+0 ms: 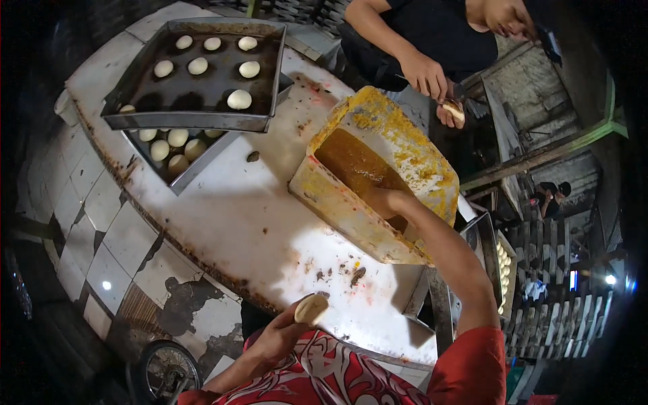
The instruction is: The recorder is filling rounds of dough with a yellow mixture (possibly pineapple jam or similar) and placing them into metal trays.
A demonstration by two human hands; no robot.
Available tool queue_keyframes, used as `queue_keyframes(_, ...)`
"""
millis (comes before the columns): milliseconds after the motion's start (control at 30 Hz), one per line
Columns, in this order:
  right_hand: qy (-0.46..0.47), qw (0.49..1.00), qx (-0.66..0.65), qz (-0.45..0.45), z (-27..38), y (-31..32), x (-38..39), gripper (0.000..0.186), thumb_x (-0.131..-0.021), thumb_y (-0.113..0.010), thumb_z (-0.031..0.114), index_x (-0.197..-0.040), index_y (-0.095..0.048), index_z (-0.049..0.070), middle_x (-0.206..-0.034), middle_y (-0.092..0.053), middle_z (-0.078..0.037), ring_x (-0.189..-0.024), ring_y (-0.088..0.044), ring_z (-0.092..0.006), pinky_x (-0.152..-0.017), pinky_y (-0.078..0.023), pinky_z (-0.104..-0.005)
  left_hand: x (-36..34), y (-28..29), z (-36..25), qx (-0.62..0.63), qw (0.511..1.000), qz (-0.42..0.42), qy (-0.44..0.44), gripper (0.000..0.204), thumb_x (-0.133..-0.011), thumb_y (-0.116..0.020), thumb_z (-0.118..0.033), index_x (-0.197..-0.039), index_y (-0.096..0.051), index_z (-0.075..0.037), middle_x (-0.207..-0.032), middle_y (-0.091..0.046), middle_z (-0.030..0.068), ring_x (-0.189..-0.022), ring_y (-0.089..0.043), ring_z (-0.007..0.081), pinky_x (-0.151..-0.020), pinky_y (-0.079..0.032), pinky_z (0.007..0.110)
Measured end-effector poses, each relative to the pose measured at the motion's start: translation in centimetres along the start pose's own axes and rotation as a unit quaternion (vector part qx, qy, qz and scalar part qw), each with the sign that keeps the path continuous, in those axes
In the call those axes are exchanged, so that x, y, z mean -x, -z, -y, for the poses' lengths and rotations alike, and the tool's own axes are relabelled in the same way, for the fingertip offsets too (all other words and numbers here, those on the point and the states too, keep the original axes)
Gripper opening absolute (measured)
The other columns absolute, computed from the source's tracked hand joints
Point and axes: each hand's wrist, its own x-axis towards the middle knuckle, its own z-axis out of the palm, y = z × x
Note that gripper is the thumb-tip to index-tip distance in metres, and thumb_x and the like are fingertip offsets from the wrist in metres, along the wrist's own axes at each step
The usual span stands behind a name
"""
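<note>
My left hand grips a pale, oval piece of dough or bread near the table's front edge. My right hand reaches down into a large plastic tub smeared with yellow and holding orange-brown paste; its fingers are hidden in or behind the paste. The tub stands on a worn white tabletop, right of centre. At the upper left, a metal tray of round pale dough pieces rests on another tray of similar pieces.
A co-worker's hands hold a pale bread piece beyond the tub. Another tray of dough is at the right. A more distant person is behind. A wheel and broken floor tiles lie at the lower left.
</note>
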Motion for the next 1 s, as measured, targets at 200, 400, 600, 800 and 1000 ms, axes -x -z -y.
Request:
queue_keyframes(200,-0.102,0.974,-0.177,-0.1,8.5,8.3,12.8,0.016,-0.084,-0.055,0.011,-0.094,-0.06,-0.001,-0.082,-0.064,-0.015,-0.075,-0.062,-0.0232,-0.066,-0.047,-0.0345,-3.0,-0.9,-3.6,-0.005,0.999,0.022,-0.041,0.051,-0.086,-0.041,-0.001,-0.137,-0.038,-0.001,-0.136,-0.043,0.0097,-0.127,-0.039,0.0179,-0.105,-0.03,0.029)
queue_keyframes(400,-0.187,0.827,-0.385,-0.364,13.0,0.7,21.3,0.013,-0.089,-0.055,0.011,-0.097,-0.059,0.002,-0.079,-0.062,-0.008,-0.074,-0.061,-0.0141,-0.065,-0.047,-0.029,-6.5,-5.5,-3.2,0.028,0.968,0.177,-0.178,0.052,-0.088,-0.049,-0.016,-0.134,-0.035,0.004,-0.132,-0.047,0.0135,-0.118,-0.046,0.021,-0.103,-0.031,0.036)
queue_keyframes(600,-0.066,0.631,-0.388,-0.669,18.5,-12.3,15.3,0.008,-0.083,-0.062,0.0,-0.091,-0.058,-0.002,-0.081,-0.06,-0.012,-0.071,-0.057,-0.0196,-0.062,-0.047,-0.029,-7.3,-10.2,0.6,0.205,0.956,0.146,-0.153,0.046,-0.089,-0.047,-0.027,-0.124,-0.046,0.003,-0.126,-0.052,0.0143,-0.122,-0.045,0.0251,-0.108,-0.029,0.038)
queue_keyframes(800,0.021,0.636,-0.316,-0.704,15.8,-22.8,12.1,0.015,-0.078,-0.06,-0.008,-0.092,-0.059,-0.001,-0.081,-0.054,-0.015,-0.072,-0.054,-0.0282,-0.063,-0.044,-0.0348,-6.0,-9.0,5.0,0.305,0.898,0.203,-0.245,0.055,-0.082,-0.047,-0.015,-0.133,-0.036,0.003,-0.133,-0.045,0.017,-0.119,-0.048,0.0306,-0.103,-0.037,0.044)
queue_keyframes(1000,-0.206,0.726,-0.185,-0.629,17.6,-31.2,13.4,0.013,-0.085,-0.055,0.002,-0.094,-0.063,0.003,-0.091,-0.054,-0.015,-0.093,-0.046,-0.0323,-0.085,-0.038,-0.0423,1.3,-10.0,12.3,0.07,0.925,0.08,-0.364,0.066,-0.085,-0.046,-0.007,-0.144,-0.018,-0.014,-0.139,-0.037,0.0161,-0.125,-0.042,0.0346,-0.103,-0.036,0.051)
